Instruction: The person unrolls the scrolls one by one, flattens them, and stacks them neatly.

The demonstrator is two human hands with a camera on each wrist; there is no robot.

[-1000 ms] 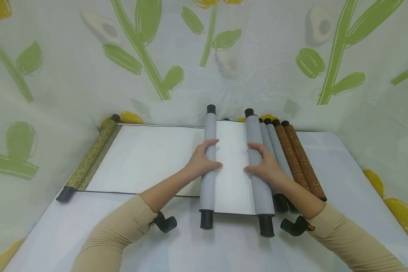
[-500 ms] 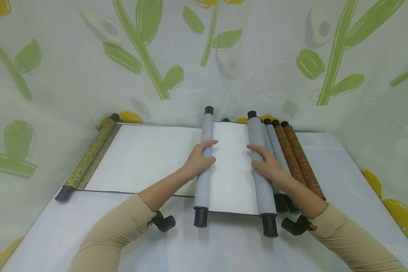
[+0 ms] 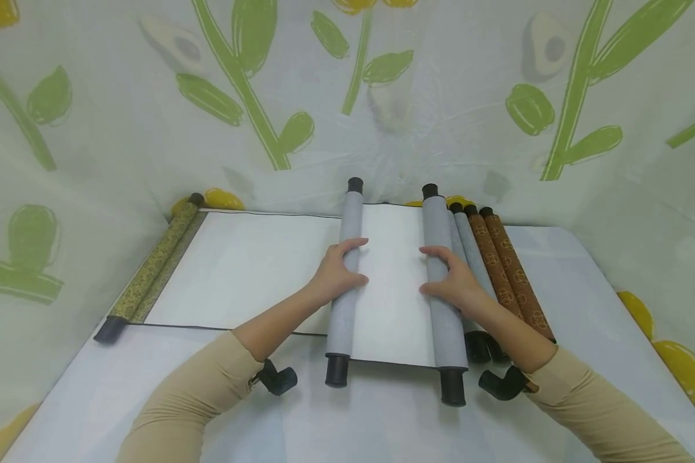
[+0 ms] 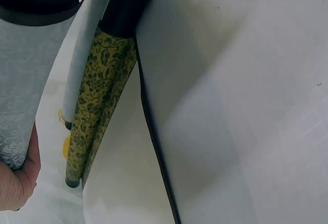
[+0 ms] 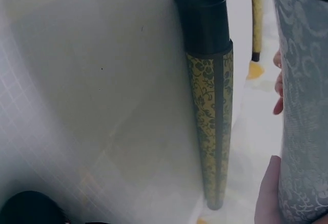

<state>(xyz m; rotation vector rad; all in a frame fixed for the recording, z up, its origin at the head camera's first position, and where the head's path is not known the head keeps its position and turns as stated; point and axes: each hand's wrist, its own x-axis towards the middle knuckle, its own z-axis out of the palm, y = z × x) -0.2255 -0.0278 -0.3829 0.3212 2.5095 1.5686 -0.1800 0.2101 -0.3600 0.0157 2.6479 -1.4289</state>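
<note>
Left hand [image 3: 338, 273] wraps its fingers over the top and thumb along the side of the left grey roll [image 3: 343, 283], gripping it at mid-length. Right hand [image 3: 454, 280] grips the right grey roll [image 3: 443, 283] the same way, fingers draped over it. White paper [image 3: 390, 283] of this scroll lies flat between the two hands.

Change over the last second: the left grey roll has shifted away from the right hand, its near black end cap [image 3: 336, 371] now further left; the right grey roll has hardly moved. The strip of white paper between the hands is a little wider. Judged from that, the scroll is being opened out, left hand doing the travelling.

Beyond the left hand lies an opened scroll [image 3: 237, 270], white side up, ending in a green-gold patterned roll [image 3: 150, 270]; the left wrist view shows that roll [image 4: 97, 106] with floral pattern. Just past the right hand, touching side by side: two more grey rolls [image 3: 469, 257], then two brown patterned rolls [image 3: 506, 270].

No brands, labels or readable writing anywhere; only woven ornament on the roll coverings.
</note>
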